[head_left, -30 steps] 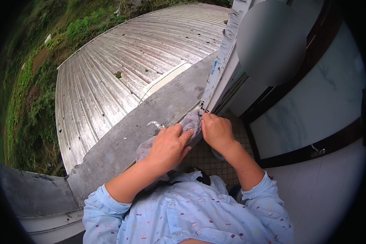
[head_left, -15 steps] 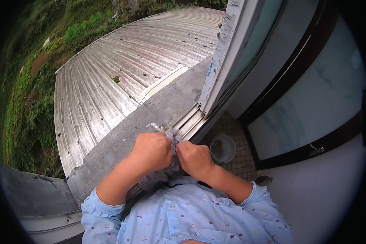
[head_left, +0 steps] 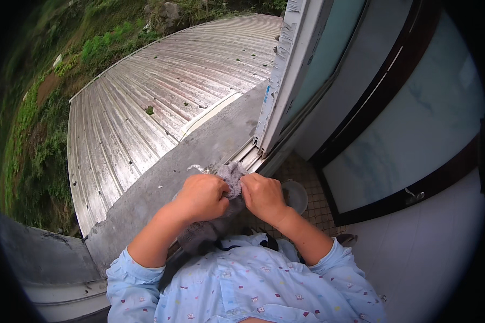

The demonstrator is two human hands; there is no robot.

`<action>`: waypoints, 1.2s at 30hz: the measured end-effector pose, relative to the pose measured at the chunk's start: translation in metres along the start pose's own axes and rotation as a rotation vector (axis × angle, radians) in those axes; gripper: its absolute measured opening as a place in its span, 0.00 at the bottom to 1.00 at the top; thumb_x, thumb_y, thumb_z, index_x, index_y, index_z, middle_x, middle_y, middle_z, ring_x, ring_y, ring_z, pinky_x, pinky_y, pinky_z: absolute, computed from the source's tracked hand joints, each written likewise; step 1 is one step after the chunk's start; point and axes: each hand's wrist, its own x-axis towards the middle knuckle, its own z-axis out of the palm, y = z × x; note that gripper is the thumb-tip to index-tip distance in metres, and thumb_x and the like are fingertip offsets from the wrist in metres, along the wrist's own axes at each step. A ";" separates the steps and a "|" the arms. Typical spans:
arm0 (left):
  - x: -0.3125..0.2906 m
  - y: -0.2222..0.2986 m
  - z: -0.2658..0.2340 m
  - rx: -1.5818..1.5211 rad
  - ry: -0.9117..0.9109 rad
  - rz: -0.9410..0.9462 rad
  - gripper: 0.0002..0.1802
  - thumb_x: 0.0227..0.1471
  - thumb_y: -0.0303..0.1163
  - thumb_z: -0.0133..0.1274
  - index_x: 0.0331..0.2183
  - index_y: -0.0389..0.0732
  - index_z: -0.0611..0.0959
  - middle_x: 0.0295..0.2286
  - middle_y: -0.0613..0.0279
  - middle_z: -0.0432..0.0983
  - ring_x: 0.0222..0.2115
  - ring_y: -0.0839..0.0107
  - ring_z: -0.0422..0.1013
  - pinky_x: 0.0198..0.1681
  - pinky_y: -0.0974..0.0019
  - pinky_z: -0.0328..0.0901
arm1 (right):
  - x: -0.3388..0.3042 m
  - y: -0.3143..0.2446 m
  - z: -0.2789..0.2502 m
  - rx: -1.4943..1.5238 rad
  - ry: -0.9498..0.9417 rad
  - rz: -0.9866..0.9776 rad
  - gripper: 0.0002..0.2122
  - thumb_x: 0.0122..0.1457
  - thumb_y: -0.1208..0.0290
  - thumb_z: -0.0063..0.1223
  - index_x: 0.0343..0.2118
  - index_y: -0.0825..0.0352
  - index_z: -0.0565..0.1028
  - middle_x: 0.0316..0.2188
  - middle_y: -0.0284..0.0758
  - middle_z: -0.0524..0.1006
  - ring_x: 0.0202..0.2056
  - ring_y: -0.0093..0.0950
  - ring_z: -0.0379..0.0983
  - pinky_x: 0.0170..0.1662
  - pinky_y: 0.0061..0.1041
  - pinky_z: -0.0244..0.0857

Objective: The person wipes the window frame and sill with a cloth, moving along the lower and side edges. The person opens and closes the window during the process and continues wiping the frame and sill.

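Head camera view, looking down: a grey cloth (head_left: 233, 176) lies over the window track (head_left: 251, 156), bunched between the person's two hands. On the upright window frame (head_left: 277, 89), which rises from the far end of the window track, sits a small blue mark (head_left: 267, 93); whether it carries writing is too small to tell. Strips of pale film peel along that same frame. The light-blue shirt (head_left: 237, 285), on the near side of the window track, bears tiny scattered printed motifs, too fine to make out. The left hand (head_left: 203, 197) is at the outer side of the window track, its fingers curled inward and closed on the cloth, the thumb toward the right hand (head_left: 264, 197). The right hand is at the inner side of the window track, its fingertips gathered and clamped on the cloth's right edge. The crumpled upper part of the cloth shows in the narrow gap between the two sets of fingers, and a darker, looser part hangs below the left hand, toward the shirt. Outside the window track runs a grey concrete ledge (head_left: 140, 199), and beyond it spreads a corrugated metal roof (head_left: 161, 91). Inside the window track, below it, a pale round basin (head_left: 297, 196) stands on the tiled floor (head_left: 319, 207), partly hidden by the right hand.
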 end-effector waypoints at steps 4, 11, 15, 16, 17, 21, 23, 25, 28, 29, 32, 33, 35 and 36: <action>-0.002 0.005 0.005 -0.086 0.119 -0.047 0.14 0.44 0.33 0.56 0.33 0.37 0.86 0.31 0.50 0.79 0.35 0.48 0.77 0.39 0.50 0.72 | 0.003 0.013 -0.012 -0.151 -0.018 0.022 0.01 0.56 0.75 0.54 0.29 0.65 0.74 0.28 0.42 0.77 0.27 0.44 0.78 0.30 0.42 0.72; 0.001 0.006 0.021 -0.124 0.209 -0.024 0.14 0.44 0.34 0.56 0.33 0.38 0.86 0.31 0.50 0.80 0.34 0.47 0.77 0.39 0.49 0.72 | 0.022 0.039 -0.002 -0.206 -0.009 0.054 0.03 0.56 0.74 0.55 0.27 0.65 0.74 0.26 0.42 0.78 0.27 0.46 0.78 0.31 0.44 0.72; 0.000 0.000 -0.003 -0.048 -0.023 -0.041 0.15 0.42 0.35 0.55 0.31 0.37 0.86 0.28 0.46 0.80 0.32 0.46 0.77 0.37 0.50 0.71 | 0.012 0.016 0.001 -0.018 0.056 0.013 0.08 0.59 0.72 0.55 0.24 0.66 0.72 0.23 0.42 0.76 0.26 0.47 0.75 0.29 0.45 0.68; -0.001 -0.002 -0.013 -0.039 -0.114 -0.057 0.15 0.42 0.36 0.55 0.31 0.37 0.87 0.27 0.45 0.80 0.31 0.46 0.77 0.36 0.50 0.71 | 0.007 0.007 0.003 0.007 0.059 0.002 0.08 0.59 0.72 0.55 0.24 0.66 0.72 0.23 0.42 0.76 0.26 0.46 0.75 0.29 0.45 0.68; -0.004 -0.006 -0.021 -0.025 -0.206 -0.070 0.15 0.42 0.36 0.55 0.31 0.37 0.87 0.26 0.44 0.79 0.30 0.46 0.77 0.35 0.50 0.71 | 0.002 0.001 0.005 0.030 0.043 -0.005 0.07 0.59 0.72 0.55 0.25 0.66 0.72 0.24 0.42 0.76 0.26 0.46 0.75 0.29 0.44 0.68; -0.018 -0.023 -0.041 -0.280 -0.314 -0.036 0.17 0.44 0.36 0.56 0.35 0.36 0.86 0.25 0.44 0.79 0.26 0.50 0.76 0.32 0.55 0.69 | -0.004 -0.021 -0.008 0.261 -0.009 -0.138 0.05 0.59 0.74 0.54 0.27 0.66 0.73 0.27 0.41 0.77 0.28 0.44 0.77 0.31 0.44 0.71; -0.015 -0.023 -0.041 -0.394 -0.137 -0.100 0.17 0.46 0.34 0.58 0.37 0.33 0.85 0.28 0.47 0.79 0.28 0.59 0.75 0.34 0.60 0.69 | 0.006 -0.024 -0.020 0.161 0.024 -0.147 0.02 0.59 0.75 0.53 0.29 0.65 0.73 0.28 0.41 0.77 0.28 0.43 0.78 0.30 0.42 0.72; -0.016 -0.022 -0.034 -0.517 0.049 -0.183 0.17 0.49 0.32 0.60 0.39 0.30 0.84 0.31 0.51 0.79 0.30 0.68 0.75 0.35 0.65 0.69 | 0.031 -0.014 -0.036 -0.115 0.085 -0.106 0.01 0.58 0.77 0.52 0.32 0.66 0.74 0.29 0.41 0.77 0.28 0.41 0.79 0.30 0.39 0.73; -0.010 -0.015 -0.010 -0.288 0.263 -0.080 0.22 0.51 0.34 0.60 0.48 0.35 0.80 0.42 0.47 0.78 0.40 0.53 0.75 0.44 0.57 0.70 | 0.053 0.003 -0.035 -0.459 -0.056 -0.076 0.04 0.55 0.77 0.52 0.33 0.68 0.76 0.29 0.42 0.77 0.27 0.38 0.80 0.31 0.34 0.75; -0.007 -0.017 0.001 -0.220 0.340 -0.008 0.24 0.51 0.35 0.60 0.49 0.37 0.80 0.43 0.45 0.77 0.42 0.48 0.75 0.45 0.53 0.69 | 0.054 0.007 -0.031 -0.475 -0.108 -0.102 0.04 0.55 0.76 0.52 0.32 0.69 0.76 0.28 0.42 0.78 0.27 0.38 0.80 0.31 0.35 0.75; -0.005 -0.009 0.012 -0.149 0.227 0.004 0.23 0.52 0.36 0.60 0.50 0.41 0.78 0.40 0.50 0.75 0.44 0.47 0.73 0.47 0.52 0.69 | 0.055 0.017 -0.012 -0.457 -0.226 -0.046 0.08 0.56 0.73 0.50 0.27 0.69 0.81 0.27 0.46 0.81 0.31 0.39 0.82 0.32 0.36 0.75; -0.004 -0.007 0.013 -0.134 0.213 0.000 0.23 0.52 0.36 0.60 0.50 0.42 0.78 0.40 0.50 0.75 0.44 0.47 0.73 0.46 0.52 0.69 | 0.057 0.019 -0.012 -0.433 -0.282 -0.013 0.08 0.55 0.73 0.51 0.28 0.69 0.81 0.27 0.47 0.81 0.32 0.41 0.82 0.33 0.37 0.75; -0.003 -0.006 0.011 -0.150 0.224 0.001 0.22 0.51 0.33 0.60 0.49 0.41 0.79 0.39 0.50 0.75 0.42 0.48 0.74 0.45 0.52 0.69 | 0.063 0.018 -0.017 -0.383 -0.398 0.056 0.08 0.55 0.73 0.52 0.29 0.70 0.81 0.28 0.49 0.82 0.34 0.43 0.82 0.35 0.39 0.75; -0.003 -0.006 0.011 -0.158 0.227 0.002 0.22 0.50 0.32 0.60 0.48 0.41 0.80 0.38 0.51 0.76 0.41 0.48 0.74 0.44 0.53 0.69 | 0.067 0.018 -0.020 -0.338 -0.443 0.091 0.08 0.55 0.72 0.52 0.30 0.71 0.81 0.29 0.50 0.81 0.35 0.45 0.82 0.36 0.41 0.75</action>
